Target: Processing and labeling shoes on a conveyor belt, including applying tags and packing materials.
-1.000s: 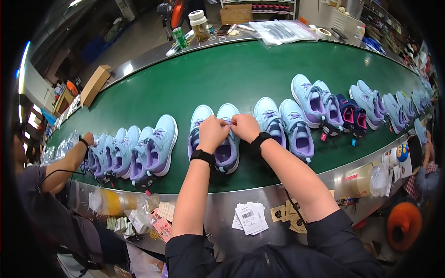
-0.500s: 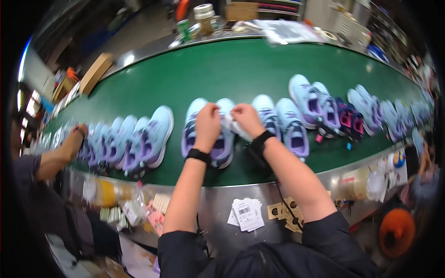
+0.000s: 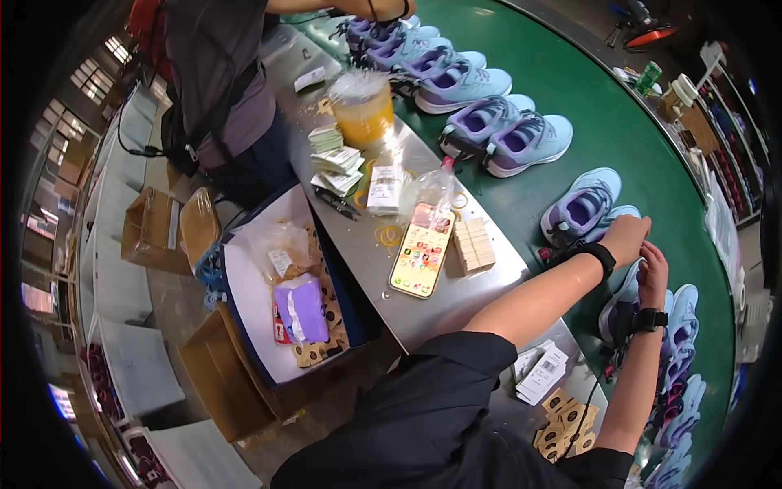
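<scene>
Light-blue and lilac sneakers stand in a row on a green work surface. My left hand is over the toe of one sneaker of a pair, its fingers pinched together. Close beside it is my right hand, fingers bent together, above another sneaker that my hand and wrist partly hide. The fingertips of both hands nearly meet; anything between them is too small or hidden to make out. Each wrist has a black band. More sneakers stand beyond my right wrist.
On the metal ledge lie a lit phone, a wooden block stack, white labels and brown paper tags. A yellow tub stands farther off. A co-worker works upper left, near an open box.
The view has swung left, bringing the phone, the box and the co-worker's side into sight. My hands, apart over the sneakers before, are now close together at their fingertips.
</scene>
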